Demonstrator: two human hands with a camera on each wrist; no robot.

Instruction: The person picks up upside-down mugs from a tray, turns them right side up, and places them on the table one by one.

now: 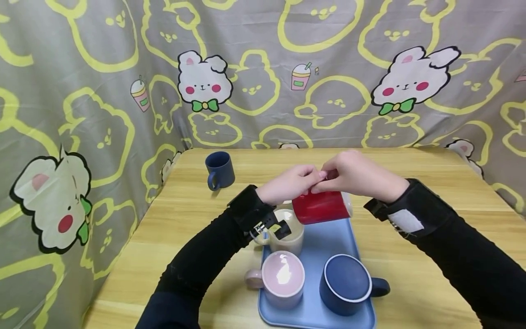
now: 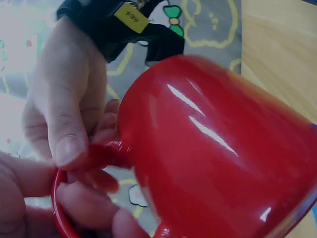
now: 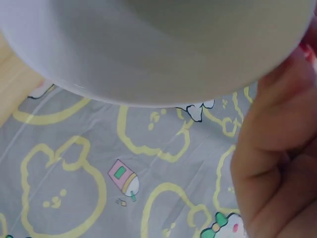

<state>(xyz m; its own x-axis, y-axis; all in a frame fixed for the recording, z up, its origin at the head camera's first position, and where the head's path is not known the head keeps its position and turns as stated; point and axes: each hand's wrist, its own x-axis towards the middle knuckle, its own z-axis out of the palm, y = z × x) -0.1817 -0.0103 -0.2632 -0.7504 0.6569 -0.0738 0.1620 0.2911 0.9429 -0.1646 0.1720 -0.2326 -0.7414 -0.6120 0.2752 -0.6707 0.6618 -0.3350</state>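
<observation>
A glossy red mug (image 1: 322, 210) with a white inside is tipped on its side above a blue tray (image 1: 314, 251), its mouth facing right. My left hand (image 1: 289, 183) curls its fingers through and round the mug's handle. Thumb and fingers of my right hand (image 1: 357, 176) pinch the same handle, meeting the left fingertips there. Filling the left wrist view is the red mug body (image 2: 213, 148), with both hands at its handle. The white interior (image 3: 148, 54) shows at the top of the right wrist view. Under the left wrist, a cream mug (image 1: 289, 244) is partly hidden.
On the tray's near part stand a pink mug (image 1: 283, 299), handle left, and a navy mug (image 1: 341, 299), handle right. Another dark blue mug (image 1: 222, 176) stands on the wooden table (image 1: 164, 228) at the back left. A patterned curtain (image 1: 255, 91) borders the table.
</observation>
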